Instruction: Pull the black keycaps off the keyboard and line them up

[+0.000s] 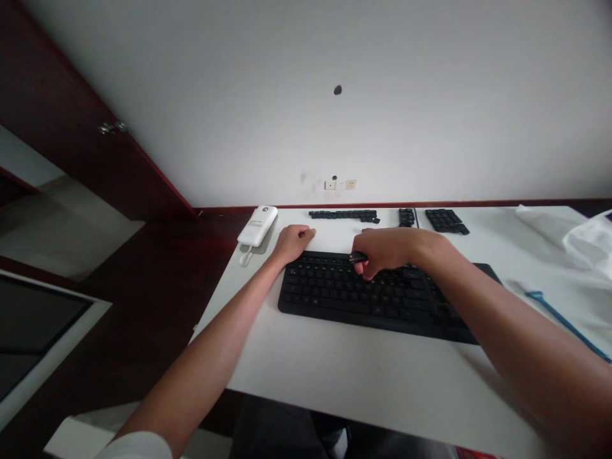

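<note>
A black keyboard [344, 307] lies on the white table. My left hand [294, 243] is closed, its fingers curled at the keyboard's back left corner; whether anything is inside them is hidden. Over the middle of the keyboard's back rows, my right hand [385, 250] grips a small black tool [358, 257], whose end points left between thumb and fingers. My right forearm covers part of the keyboard's right side. Behind the keyboard, loose black keycaps sit in groups: a long row [343, 215], a small block [406, 217] and a larger block [445, 220].
At the table's left edge lies a white power bank [258, 226] with a short looped cable. A blue-handled brush [567, 322] and a crumpled white plastic bag [581, 239] are on the right. Behind the table [315, 357] stands a wall with sockets [341, 185].
</note>
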{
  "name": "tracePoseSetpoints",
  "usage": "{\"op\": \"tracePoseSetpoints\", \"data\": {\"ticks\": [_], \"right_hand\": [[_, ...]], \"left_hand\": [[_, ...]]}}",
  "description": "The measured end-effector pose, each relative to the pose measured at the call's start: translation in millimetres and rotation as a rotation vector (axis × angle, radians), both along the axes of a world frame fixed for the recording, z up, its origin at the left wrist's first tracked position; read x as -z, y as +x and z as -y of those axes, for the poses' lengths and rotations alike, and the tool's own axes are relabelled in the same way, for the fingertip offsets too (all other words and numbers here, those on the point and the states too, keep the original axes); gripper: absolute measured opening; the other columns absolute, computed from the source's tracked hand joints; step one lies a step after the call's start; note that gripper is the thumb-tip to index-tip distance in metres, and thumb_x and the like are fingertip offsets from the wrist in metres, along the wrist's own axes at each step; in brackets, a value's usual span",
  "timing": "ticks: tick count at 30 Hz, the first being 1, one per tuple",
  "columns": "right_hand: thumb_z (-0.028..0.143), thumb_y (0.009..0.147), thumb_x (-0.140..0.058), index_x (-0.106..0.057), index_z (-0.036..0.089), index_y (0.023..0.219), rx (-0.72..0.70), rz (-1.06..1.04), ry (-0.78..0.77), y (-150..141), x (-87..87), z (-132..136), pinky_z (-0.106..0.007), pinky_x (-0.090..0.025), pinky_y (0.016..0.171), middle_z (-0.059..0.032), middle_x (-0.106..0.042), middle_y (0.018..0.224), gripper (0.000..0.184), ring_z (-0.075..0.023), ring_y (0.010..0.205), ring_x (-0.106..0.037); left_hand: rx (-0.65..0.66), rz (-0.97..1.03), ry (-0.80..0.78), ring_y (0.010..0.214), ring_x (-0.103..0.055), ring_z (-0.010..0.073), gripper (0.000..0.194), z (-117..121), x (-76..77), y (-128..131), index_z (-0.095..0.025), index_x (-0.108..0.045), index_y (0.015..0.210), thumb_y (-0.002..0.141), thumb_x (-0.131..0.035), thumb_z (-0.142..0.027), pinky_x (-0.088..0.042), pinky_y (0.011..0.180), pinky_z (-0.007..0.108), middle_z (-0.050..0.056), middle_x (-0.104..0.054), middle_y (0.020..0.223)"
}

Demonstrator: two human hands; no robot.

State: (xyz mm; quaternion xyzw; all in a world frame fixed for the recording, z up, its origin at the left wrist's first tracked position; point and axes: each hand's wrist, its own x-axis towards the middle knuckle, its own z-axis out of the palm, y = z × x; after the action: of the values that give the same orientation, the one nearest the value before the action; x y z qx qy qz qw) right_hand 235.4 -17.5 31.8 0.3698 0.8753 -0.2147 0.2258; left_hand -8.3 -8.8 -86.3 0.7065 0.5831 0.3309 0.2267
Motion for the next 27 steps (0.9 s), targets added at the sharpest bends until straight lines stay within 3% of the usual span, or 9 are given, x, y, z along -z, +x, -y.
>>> {"op": "tracePoseSetpoints", "data": {"ticks": [20,27], "right_hand": [[0.015,0.069,-0.086,-0.077,0.019,0.077,0.070,-0.042,-0.030,-3.3,9.2,-1.8,-0.033,-0.046,0.067,-0.0049,-0.077,0.080,0.013,-0.0270,0.083,-0.073],[0.018,0.069,-0.088,-0.079,0.019,0.079,0.114,0.019,-0.032,-7.6,7.1,1.0,-0.033,-0.046,0.069,-0.0054,-0.077,0.082,0.014,-0.0283,0.084,-0.073]], "left_hand": [[-0.007,-0.008,-0.002,0.063,-0.030,0.0122,0.049,0.8,-1.5,0.7,-0.021,-0.029,0.062,0.094,-0.050,-0.051,-0.018,0.063,0.032,-0.003,-0.026,0.062],[-0.003,-0.023,-0.003,0.062,-0.030,0.0121,0.050,-0.8,-0.4,0.2,-0.020,-0.030,0.061,0.094,-0.049,-0.052,-0.018,0.063,0.032,-0.003,-0.025,0.061]]}}
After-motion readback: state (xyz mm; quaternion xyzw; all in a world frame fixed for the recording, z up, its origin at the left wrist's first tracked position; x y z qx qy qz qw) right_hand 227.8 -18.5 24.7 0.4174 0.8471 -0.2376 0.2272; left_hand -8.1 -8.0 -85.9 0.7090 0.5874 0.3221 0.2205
